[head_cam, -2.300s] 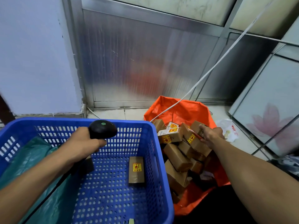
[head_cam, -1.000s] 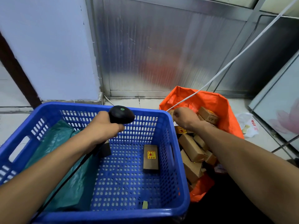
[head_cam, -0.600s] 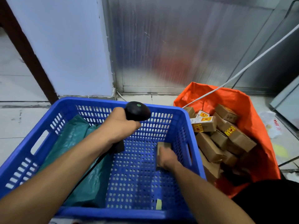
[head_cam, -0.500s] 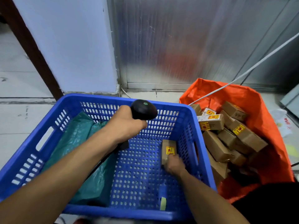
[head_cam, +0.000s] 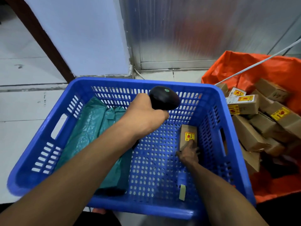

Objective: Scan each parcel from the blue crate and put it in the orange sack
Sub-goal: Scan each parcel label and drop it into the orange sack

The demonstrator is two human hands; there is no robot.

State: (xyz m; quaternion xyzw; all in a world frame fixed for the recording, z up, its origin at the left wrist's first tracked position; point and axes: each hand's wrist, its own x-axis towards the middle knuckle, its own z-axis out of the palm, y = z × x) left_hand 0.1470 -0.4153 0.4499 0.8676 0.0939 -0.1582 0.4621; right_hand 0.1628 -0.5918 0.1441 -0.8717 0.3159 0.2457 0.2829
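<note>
Head view looked down into the blue crate point(head_cam: 210, 101), a rectangular plastic box with rounded corners, walls cut with rows of slots and a floor full of round holes. Only one parcel point(head_cam: 188, 136) lay on this floor, close to the right wall and nearer to the far right corner. It was a small brown cardboard box, matte, with a yellow and red sticker on its top face; its long axis ran from the near side to the far side of the crate, almost parallel to the right wall. The right hand point(head_cam: 189, 154) was at the near end of the parcel, one finger lying on the top beside the sticker and the thumb at the left edge, but I cannot tell if the fingers already closed around it. The left hand point(head_cam: 143, 116) was clenched around the handle of a scanner point(head_cam: 163, 97), whose black, smooth, egg-shaped head with a small green dot pointed to the right, above the far wall. A crumpled green plastic bag point(head_cam: 91, 137) filled the left side of the crate. Just beside the right wall stood the orange sack point(head_cam: 244, 74), shiny and wrinkled, holding many brown cardboard boxes point(head_cam: 247, 134) piled at different angles.
</note>
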